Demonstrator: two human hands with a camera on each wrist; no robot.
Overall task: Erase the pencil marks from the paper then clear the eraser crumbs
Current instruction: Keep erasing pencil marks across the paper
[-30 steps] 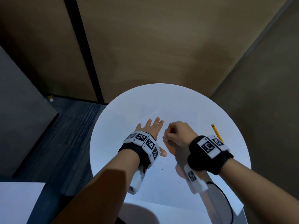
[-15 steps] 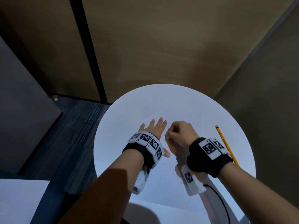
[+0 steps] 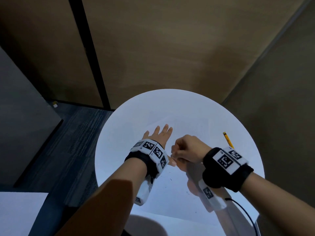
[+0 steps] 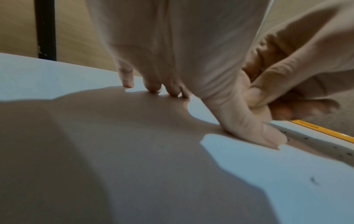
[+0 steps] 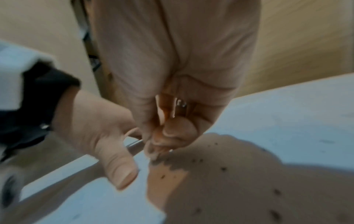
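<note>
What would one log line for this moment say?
left hand: flat, holding paper down | right hand: fingers curled, rubbing paper, eraser not clearly visible | crumbs: scattered on paper | pencil: lying aside

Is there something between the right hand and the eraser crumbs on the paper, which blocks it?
Nothing visible blocks it. The right hand is curled just above the paper, and the crumbs lie uncovered beside and below its fingertips. The left hand presses the paper flat off to one side. The pencil lies apart.
</note>
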